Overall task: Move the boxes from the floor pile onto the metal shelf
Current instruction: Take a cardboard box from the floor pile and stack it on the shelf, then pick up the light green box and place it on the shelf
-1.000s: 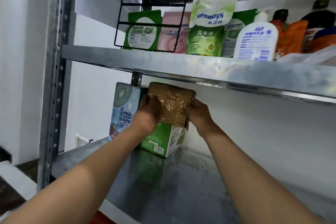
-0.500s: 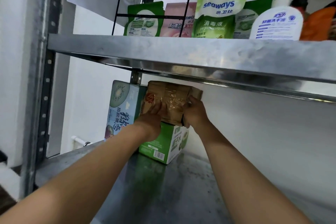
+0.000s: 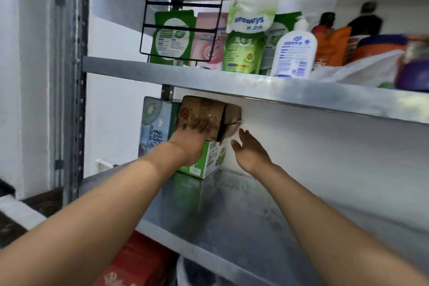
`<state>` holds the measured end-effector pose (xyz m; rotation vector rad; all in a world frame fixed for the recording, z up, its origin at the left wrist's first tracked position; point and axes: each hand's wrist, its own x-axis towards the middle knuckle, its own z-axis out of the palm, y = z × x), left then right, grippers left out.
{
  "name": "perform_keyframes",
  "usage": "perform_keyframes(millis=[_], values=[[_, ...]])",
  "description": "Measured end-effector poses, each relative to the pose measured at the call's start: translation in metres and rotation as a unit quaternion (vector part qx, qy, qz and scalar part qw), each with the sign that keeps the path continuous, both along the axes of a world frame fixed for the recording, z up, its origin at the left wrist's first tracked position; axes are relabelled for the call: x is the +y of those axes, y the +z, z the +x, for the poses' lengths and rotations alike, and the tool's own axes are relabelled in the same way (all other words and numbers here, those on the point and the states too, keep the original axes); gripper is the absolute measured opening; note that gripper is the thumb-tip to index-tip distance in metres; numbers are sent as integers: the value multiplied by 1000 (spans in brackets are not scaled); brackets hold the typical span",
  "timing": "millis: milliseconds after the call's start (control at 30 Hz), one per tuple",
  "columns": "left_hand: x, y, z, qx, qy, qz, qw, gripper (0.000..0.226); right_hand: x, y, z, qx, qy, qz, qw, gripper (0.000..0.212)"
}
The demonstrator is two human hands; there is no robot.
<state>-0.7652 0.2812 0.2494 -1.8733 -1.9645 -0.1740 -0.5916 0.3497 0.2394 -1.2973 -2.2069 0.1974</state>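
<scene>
Right hand (image 3: 251,152) let go, fingers spread; left hand (image 3: 193,136) still pressed flat on brown box (image 3: 209,115) atop green box (image 3: 209,162). Placement nearly done.

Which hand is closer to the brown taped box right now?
Left. The left hand presses flat on the brown taped box's front face; the right hand is open, just below-right of it, not touching.

In front of me a plain white painted wall (image 3: 325,146) runs behind the racking, lit softly and evenly. At my left a grey perforated steel upright (image 3: 80,100) stands against a white wall pillar (image 3: 25,76). Low on the wall a small white pipe stub (image 3: 104,163) sticks out. Dark brown wooden flooring (image 3: 44,202) shows at the lower left, edged by a white ledge (image 3: 21,212).
</scene>
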Motion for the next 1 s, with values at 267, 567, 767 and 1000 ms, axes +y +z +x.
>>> perform_keyframes(millis=[267, 567, 767, 1000], values=[[-49, -33, 100, -26, -118, 2, 993, 74, -106, -12, 111, -133, -45, 82, 987, 59], [-105, -72, 270, -74, -291, -9, 954, 72, -209, -52, 274, -110, -160, 24, 981, 61], [-152, -106, 389, -77, -360, -39, 929, 72, -295, -103, 388, -104, -237, 1, 966, 62], [-206, -167, 508, -68, -457, -50, 885, 72, -373, -175, 497, -82, -328, -22, 941, 63]])
